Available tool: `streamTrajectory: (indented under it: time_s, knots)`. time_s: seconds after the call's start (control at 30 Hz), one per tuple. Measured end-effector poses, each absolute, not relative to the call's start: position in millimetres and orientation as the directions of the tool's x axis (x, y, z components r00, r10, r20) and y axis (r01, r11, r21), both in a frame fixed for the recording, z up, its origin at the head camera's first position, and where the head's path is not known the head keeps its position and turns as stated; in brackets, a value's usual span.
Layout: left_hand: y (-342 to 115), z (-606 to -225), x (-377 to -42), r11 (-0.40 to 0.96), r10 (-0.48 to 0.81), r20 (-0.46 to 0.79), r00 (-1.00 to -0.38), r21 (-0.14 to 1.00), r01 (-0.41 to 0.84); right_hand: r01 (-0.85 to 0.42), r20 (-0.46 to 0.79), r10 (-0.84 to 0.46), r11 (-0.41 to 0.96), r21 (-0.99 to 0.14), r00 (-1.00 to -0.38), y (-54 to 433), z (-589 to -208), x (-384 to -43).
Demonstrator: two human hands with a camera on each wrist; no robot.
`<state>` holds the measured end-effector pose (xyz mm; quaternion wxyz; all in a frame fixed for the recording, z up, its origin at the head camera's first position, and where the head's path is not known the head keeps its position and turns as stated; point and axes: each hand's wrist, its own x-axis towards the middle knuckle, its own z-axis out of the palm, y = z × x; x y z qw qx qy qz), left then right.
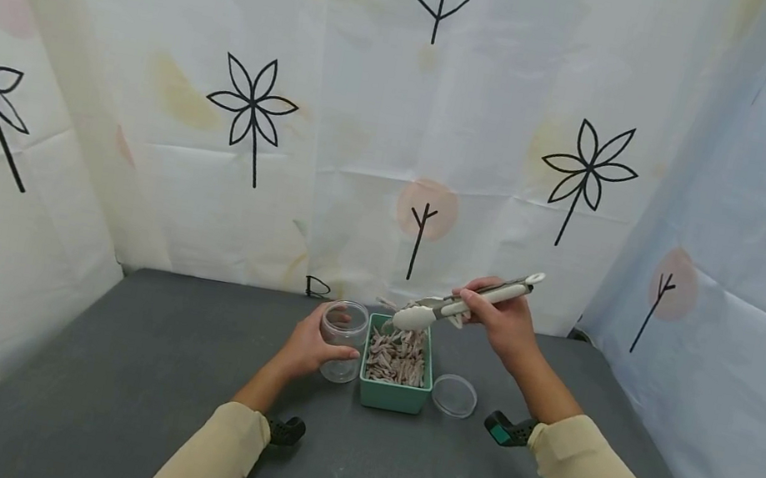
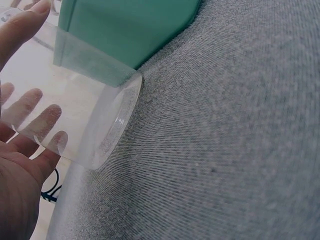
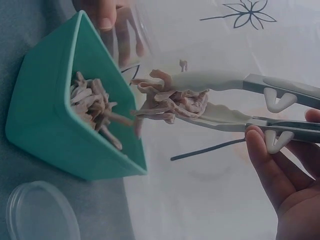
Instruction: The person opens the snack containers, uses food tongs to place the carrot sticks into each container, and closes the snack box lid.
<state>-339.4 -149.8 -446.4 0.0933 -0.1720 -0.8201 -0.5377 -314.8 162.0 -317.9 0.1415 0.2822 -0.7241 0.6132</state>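
My left hand grips a clear, see-through jar, which stands upright on the table against the left side of a green box. In the left wrist view the thumb and fingers curve round the jar's wall. Pale, brownish strips, perhaps dried food, fill part of the box. My right hand holds white and grey tongs above the box's back right part. Between the tong heads, a clump of strips is pinched in the right wrist view.
A round clear lid lies on the dark grey table, right of the box. Patterned white cloth hangs behind the table and along both sides. Each wrist wears a black band.
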Motion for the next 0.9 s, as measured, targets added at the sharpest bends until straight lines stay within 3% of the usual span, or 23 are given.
streamTrajectory:
  time_s: [0.47,0.67,0.9]
  knots:
    - [-149,-447,-340,0.370,0.163,0.334,-0.928,0.851,0.372,-0.595,0.577,-0.180,0.064,-0.802,-0.797,155,-318,-326]
    - [-145,-418,-314,0.378,0.192,0.348,-0.918,0.837,0.396,-0.614,0.601,-0.174,0.025,-0.789,-0.780,143,-312,-327]
    - [-151,-448,-341,0.378,0.170,0.345,-0.923,0.842,0.384,-0.645,0.642,-0.159,-0.043,-0.763,-0.750,129,-304,-328]
